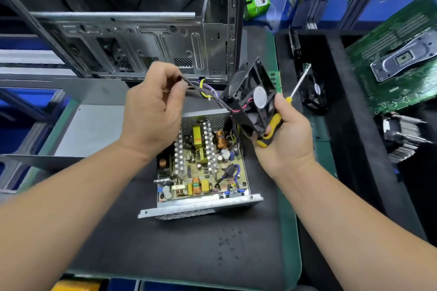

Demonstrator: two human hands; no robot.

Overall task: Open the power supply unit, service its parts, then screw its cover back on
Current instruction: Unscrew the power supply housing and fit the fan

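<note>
The power supply unit [201,204] lies open on the black mat, its circuit board with coils and heat sinks exposed. My left hand [153,111] pinches the fan's black cable [201,88] above the unit's far end. My right hand [286,134] grips the black fan [253,99], lifted and tilted above the unit's right side, together with a yellow-and-black screwdriver [274,125] whose shaft points up and to the right. The grey metal cover [92,125] lies to the left of the unit.
An empty computer case [146,47] stands behind the mat. On the right, a black tray holds a second fan [315,92], a green motherboard [397,54] and a finned heat sink [402,139]. The black mat [189,243] extends toward me.
</note>
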